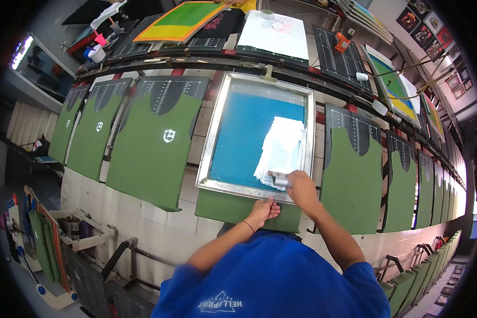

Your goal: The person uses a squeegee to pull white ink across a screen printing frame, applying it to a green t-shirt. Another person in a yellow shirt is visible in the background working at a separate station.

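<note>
A silver-framed printing screen (238, 132) with blue mesh lies over a green shirt (238, 212) on a board in front of me. White ink (282, 143) covers the right part of the mesh. My right hand (303, 190) is closed around a small squeegee (281, 180), whose blade meets the near end of the ink. At the near edge of the frame, my left hand (264, 212) has its fingers curled and its thumb against the metal. The shirt beneath the mesh is hidden except for its near strip.
Green shirts (148, 143) with small white emblems lie on boards to the left; plain green shirts (352, 180) continue rightward. Beyond the rail are a yellow-green screen (183, 22), a white shirt (273, 34) and an orange heat gun (344, 41). A person's hand shows at the far top.
</note>
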Demonstrator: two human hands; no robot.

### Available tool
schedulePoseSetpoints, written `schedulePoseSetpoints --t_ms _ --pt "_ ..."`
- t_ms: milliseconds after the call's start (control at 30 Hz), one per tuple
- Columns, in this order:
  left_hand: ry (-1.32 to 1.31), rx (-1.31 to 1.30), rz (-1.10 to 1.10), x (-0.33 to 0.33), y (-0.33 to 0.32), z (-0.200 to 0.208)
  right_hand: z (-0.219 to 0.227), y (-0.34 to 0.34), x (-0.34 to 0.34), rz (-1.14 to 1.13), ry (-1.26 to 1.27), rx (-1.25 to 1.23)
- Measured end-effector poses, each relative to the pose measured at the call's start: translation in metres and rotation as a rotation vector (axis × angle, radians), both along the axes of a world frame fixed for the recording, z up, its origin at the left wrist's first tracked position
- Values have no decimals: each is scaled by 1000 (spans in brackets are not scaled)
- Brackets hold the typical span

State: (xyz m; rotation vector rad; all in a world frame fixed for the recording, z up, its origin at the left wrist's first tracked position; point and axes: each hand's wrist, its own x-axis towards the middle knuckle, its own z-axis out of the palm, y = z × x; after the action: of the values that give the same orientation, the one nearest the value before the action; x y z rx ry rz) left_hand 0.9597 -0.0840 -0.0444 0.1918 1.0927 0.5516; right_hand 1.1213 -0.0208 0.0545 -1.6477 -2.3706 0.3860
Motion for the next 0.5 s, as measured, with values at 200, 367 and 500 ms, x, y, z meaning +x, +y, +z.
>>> schedulePoseSetpoints --t_ms 200,367,500 --pt "84 39 8 1 -2 0 22 92 16 -75 50 45" --pt "112 46 -5 1 -2 1 6 160 27 -108 -34 85" --pt "139 56 -15 -1 -1 5 3 156 16 -113 -67 25"
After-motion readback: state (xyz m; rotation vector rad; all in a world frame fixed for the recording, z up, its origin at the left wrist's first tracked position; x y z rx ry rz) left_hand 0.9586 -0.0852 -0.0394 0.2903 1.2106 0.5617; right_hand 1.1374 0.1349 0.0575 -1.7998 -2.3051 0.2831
